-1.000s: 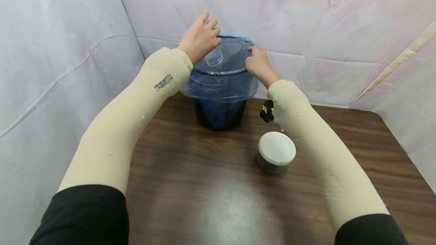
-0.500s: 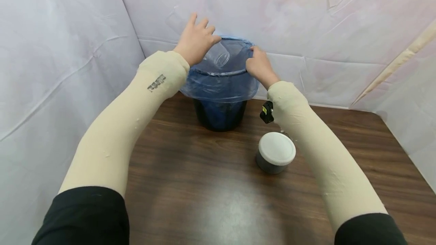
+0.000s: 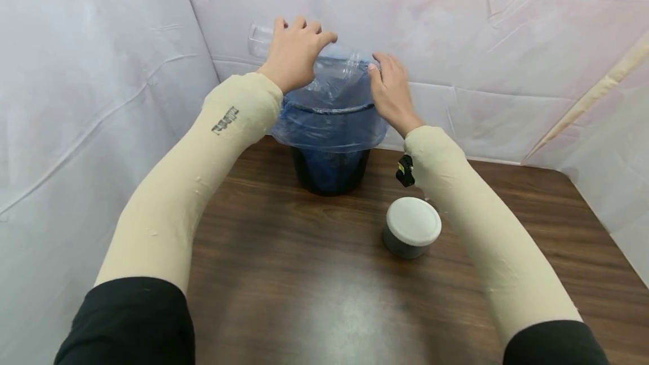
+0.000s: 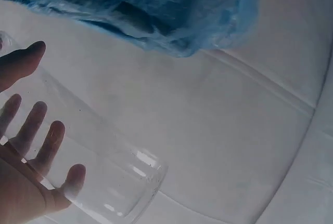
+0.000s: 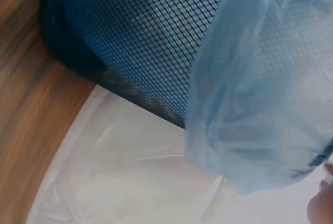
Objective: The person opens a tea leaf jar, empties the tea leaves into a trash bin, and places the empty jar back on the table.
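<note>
A clear plastic bottle (image 3: pixel 261 41) lies nearly level over the blue-lined bin, its ridged neck end toward the right. My left hand (image 3: pixel 296 52) grips its middle; in the left wrist view the fingers and thumb show on the bottle (image 4: pixel 125 156). The right hand (image 3: pixel 392 86) is at the right side of the bin's rim, thumb and fingers raised and apart, close to the neck end. In the right wrist view only a bit of a finger (image 5: pixel 321 203) shows at the edge. A blue bag (image 3: pixel 329 128) lines the dark mesh bin (image 3: pixel 330 170) and hangs over its rim.
A round tub (image 3: pixel 412 227) with a white lid and dark base stands on the brown wooden table (image 3: pixel 284 275), right of the bin and beside my right forearm. White cloth walls (image 3: pixel 456 32) stand behind and at both sides.
The bottle has swung from slanting down into the bin to nearly level above it. My right hand has let go of the bag's rim and lifted its fingers.
</note>
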Available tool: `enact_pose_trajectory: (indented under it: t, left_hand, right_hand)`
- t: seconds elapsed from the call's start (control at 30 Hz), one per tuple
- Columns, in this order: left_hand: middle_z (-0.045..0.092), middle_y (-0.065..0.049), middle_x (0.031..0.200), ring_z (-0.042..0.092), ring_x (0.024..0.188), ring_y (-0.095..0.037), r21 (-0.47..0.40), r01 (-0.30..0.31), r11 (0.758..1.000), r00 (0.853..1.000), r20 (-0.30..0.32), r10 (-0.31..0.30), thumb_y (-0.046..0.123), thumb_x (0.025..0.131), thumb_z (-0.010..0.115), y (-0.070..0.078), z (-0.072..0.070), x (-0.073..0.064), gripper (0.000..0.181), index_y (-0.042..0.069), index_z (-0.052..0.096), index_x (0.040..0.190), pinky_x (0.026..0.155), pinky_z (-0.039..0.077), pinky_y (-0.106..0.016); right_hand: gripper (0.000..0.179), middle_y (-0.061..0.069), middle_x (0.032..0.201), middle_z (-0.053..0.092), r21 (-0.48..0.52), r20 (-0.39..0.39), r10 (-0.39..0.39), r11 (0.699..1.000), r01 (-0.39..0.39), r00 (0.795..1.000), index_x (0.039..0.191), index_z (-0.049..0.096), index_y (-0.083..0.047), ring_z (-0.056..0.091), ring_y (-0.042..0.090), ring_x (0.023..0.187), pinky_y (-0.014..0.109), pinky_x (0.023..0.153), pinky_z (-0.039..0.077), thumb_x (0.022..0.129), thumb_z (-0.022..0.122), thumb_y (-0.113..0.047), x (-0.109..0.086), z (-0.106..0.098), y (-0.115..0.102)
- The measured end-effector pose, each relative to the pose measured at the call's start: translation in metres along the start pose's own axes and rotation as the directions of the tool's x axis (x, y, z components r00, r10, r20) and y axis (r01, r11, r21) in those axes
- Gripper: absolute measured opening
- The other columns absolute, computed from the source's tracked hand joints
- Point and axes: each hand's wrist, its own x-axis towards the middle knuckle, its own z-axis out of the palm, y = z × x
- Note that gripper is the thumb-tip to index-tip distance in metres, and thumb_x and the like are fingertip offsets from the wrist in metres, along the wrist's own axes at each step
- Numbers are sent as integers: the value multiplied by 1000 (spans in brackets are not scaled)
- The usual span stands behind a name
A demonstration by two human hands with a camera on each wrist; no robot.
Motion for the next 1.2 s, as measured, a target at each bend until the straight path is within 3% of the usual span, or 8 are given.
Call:
enact_pose_trajectory:
  t: [0.1, 0.27, 0.33, 0.57, 0.73, 0.83, 0.9, 1.2]
  left_hand:
    - [50, -11, 133, 43, 116, -33, -69, 25, 997, 998, -50, -29, 12, 88, 63, 3, -5, 1, 60, 18, 42, 144, 91, 28, -53]
    - [49, -6, 137, 42, 121, -28, -183, 72, 981, 992, -86, -89, 26, 86, 71, 8, -20, 3, 69, 20, 37, 146, 94, 30, -49]
    - [49, -2, 136, 42, 123, -25, -228, 91, 969, 990, -81, -112, 30, 85, 71, 11, -26, 4, 71, 22, 36, 147, 96, 31, -47]
    - [50, 6, 136, 41, 126, -15, -343, 136, 929, 984, -60, -166, 38, 82, 73, 22, -42, 4, 77, 24, 33, 147, 97, 33, -39]
    - [51, 6, 135, 46, 122, -13, -415, 144, 898, 980, -65, -187, 39, 79, 75, 29, -49, 0, 82, 21, 33, 147, 99, 36, -34]
    - [51, 3, 134, 47, 119, -12, -518, 159, 840, 975, -52, -216, 39, 78, 76, 33, -52, -5, 86, 16, 29, 146, 95, 38, -27]
    - [50, 1, 133, 47, 117, -13, -608, 167, 776, 970, -39, -240, 37, 78, 77, 36, -54, -10, 86, 13, 28, 144, 92, 40, -23]
    - [45, -5, 126, 50, 114, -18, -843, 116, 525, 967, -24, -253, 33, 76, 80, 50, -60, -28, 73, 7, 33, 126, 89, 44, -22]
  right_hand:
    - [52, 7, 153, 29, 108, 16, -98, 990, 95, 995, 149, 30, -9, 14, 9, 141, 21, 111, 5, 101, 34, -29, 0, -4, -2]
    - [63, -1, 152, 30, 371, 63, -132, 923, 100, 989, 150, 28, -15, 23, 3, 137, 21, 109, 18, 94, 53, -31, 0, -9, -16]
    - [69, 1, 151, 32, 507, 33, -149, 855, 112, 988, 149, 28, -11, 24, 3, 137, 20, 108, 19, 91, 59, -31, -1, -9, -23]
    - [82, 7, 145, 43, 857, -127, -104, 488, 162, 986, 148, 27, -3, 38, 4, 131, 20, 104, 32, 83, 74, -23, 3, -15, -49]
    - [63, 15, 137, 49, 910, -186, -32, 371, 185, 982, 142, 35, 2, 48, 15, 125, 25, 100, 39, 84, 57, 7, 4, -28, -63]
    - [61, 18, 134, 51, 910, -207, -30, 361, 204, 978, 139, 39, 5, 51, 18, 122, 26, 99, 40, 82, 57, 11, 3, -37, -71]
    - [58, 18, 132, 52, 902, -214, -39, 376, 213, 976, 136, 41, 6, 52, 19, 121, 27, 99, 41, 81, 58, 11, 2, -42, -77]
    - [37, 12, 101, 60, 822, -227, -99, 514, 245, 969, 113, 59, 2, 56, 26, 108, 30, 96, 43, 77, 67, 7, -9, -60, -96]
